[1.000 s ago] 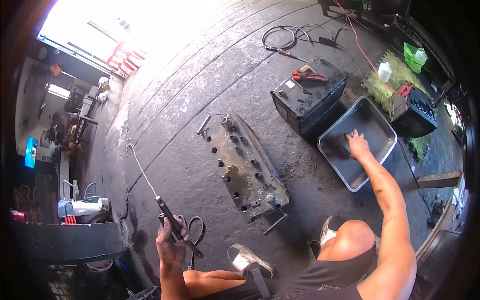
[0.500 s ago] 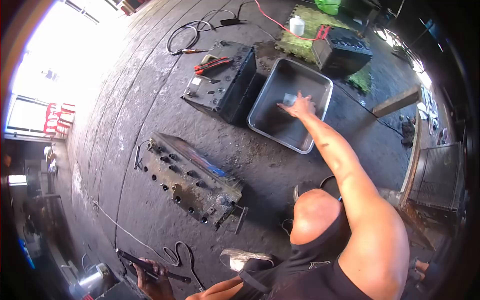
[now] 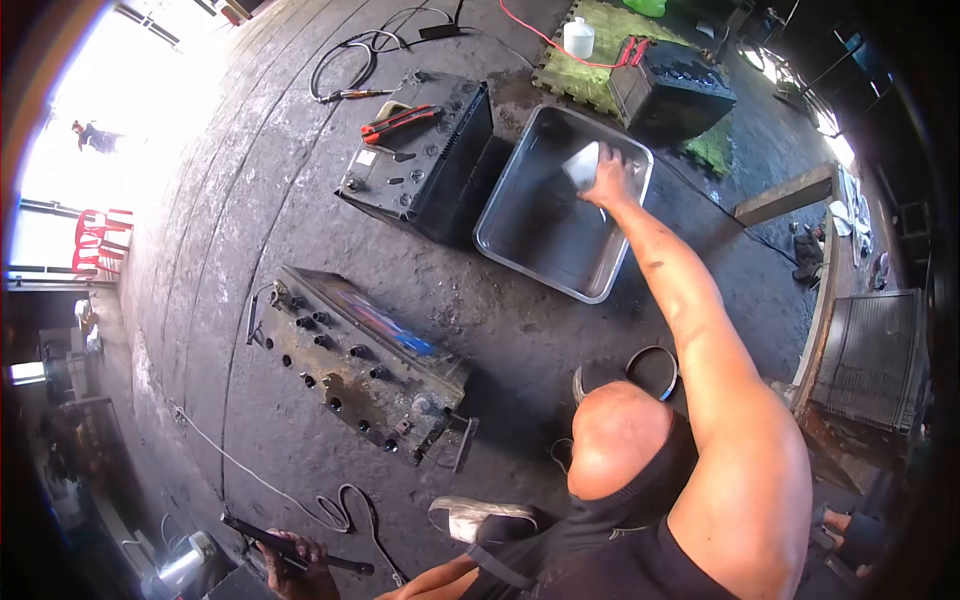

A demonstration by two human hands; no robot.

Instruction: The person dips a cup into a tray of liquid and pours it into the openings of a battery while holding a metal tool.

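My right hand (image 3: 611, 180) reaches over the grey rectangular tub (image 3: 540, 245), its fingers closed around a small translucent whitish plastic container (image 3: 582, 168). The container looks tilted; its contents are not clear. At the bottom left, my left hand (image 3: 300, 562) is wrapped round a black bar-like tool (image 3: 345, 565); its wrist is out of view. Between the hands lies a large dirty battery (image 3: 350, 385) with several dark round openings and a wet patch on top. Beside the tub stands another black battery (image 3: 430, 150), with a red utility knife (image 3: 400, 122) resting on it.
A third battery (image 3: 672, 95) with red clamps sits on a green mat (image 3: 570, 70), near a white bottle (image 3: 578, 38). Black cables (image 3: 345, 65) coil on the floor. A pale cord (image 3: 330, 515) runs near my shoe (image 3: 480, 520). A round dark ring (image 3: 652, 372) lies beyond my knee.
My right hand, with the plastic container, has moved up toward the far side of the tub, and the container shows whiter. The whole view has shifted slightly left; the left hand keeps its hold.
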